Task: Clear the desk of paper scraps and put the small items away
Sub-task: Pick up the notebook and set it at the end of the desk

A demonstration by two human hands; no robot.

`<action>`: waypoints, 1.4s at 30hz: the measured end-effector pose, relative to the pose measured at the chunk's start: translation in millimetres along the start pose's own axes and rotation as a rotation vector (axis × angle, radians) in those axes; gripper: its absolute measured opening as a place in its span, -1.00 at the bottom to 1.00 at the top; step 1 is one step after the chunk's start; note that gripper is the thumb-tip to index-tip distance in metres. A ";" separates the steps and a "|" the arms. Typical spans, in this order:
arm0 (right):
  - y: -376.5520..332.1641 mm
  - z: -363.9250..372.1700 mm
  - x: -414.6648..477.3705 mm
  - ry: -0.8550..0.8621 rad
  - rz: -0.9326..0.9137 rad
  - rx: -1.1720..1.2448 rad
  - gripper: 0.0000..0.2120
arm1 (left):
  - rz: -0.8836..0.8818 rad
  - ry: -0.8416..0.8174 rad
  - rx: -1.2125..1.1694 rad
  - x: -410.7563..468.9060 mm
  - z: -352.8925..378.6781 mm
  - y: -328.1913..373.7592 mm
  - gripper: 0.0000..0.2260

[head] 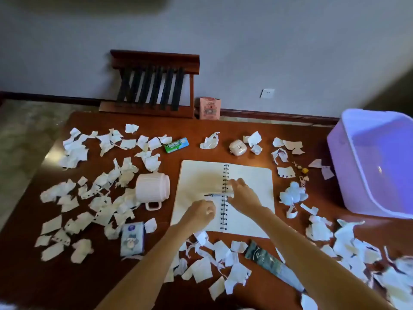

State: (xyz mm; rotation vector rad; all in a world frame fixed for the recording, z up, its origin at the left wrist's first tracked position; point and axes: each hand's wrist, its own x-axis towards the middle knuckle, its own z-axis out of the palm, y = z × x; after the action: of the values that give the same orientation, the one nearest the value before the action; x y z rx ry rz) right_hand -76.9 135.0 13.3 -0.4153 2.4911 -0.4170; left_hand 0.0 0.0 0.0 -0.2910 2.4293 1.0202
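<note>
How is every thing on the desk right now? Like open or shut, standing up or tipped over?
Notebook: open, lying flat.
Pen: lying across the notebook, pinched by the right hand.
Left hand: curled in a fist, nothing seen in it.
Mug: tipped on its side.
Purple bin: upright, looks empty.
Earbud case: shut.
Gum pack: lying flat.
Paper scraps: torn, scattered around.

An open notebook point(201, 186) lies in the middle of the desk point(245, 130), and a pen point(214, 195) lies across its spiral. Just left of it a mug point(153, 190) lies on its side. Beyond, a gum pack point(176, 144). At the right stands a tub point(348, 175). Paper scraps point(73, 151) lie on all sides.
</note>
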 end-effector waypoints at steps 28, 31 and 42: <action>34.6 33.9 -2.4 -0.001 0.261 0.293 -0.84 | -0.455 0.456 -0.141 7.7 -21.3 7.9 -0.60; 31.8 32.5 -1.3 0.021 0.257 0.325 -0.83 | -0.313 0.516 -0.163 -2.5 -36.8 25.3 -0.89; -6.2 33.2 1.6 -0.161 0.155 0.697 -0.73 | -0.018 0.368 0.072 -5.6 -57.2 71.8 -0.80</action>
State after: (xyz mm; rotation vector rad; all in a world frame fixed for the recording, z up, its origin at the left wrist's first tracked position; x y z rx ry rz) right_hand -57.6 122.0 -11.3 0.0276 2.0343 -1.0832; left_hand -42.0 9.3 81.3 -0.5132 2.7773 0.9349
